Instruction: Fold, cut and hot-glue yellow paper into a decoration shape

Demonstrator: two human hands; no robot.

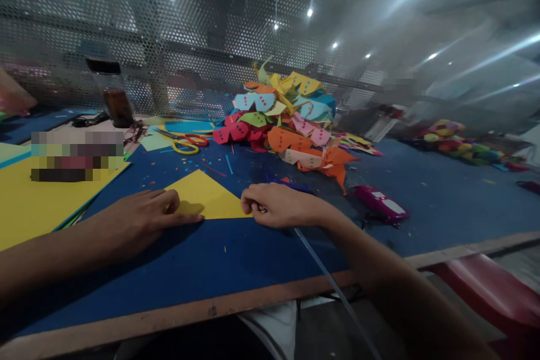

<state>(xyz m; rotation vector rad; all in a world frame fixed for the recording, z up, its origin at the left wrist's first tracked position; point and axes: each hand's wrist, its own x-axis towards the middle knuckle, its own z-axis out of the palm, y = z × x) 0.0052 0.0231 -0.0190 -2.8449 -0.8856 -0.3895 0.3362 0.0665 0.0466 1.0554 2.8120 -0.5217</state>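
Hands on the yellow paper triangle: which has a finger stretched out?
The left hand: one finger lies along the paper's lower edge; the right hand's fingers curl.

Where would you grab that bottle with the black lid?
I'd wrap a grip around the middle of the bottle's body, below the lid, coming from the near side. It stands upright, tall and roundish, and its near side looks unobstructed; small dark items lie beside its base.

Yellow triangular paper [206, 194]; plain blue tabletop [177, 287]; purple case [381, 204].
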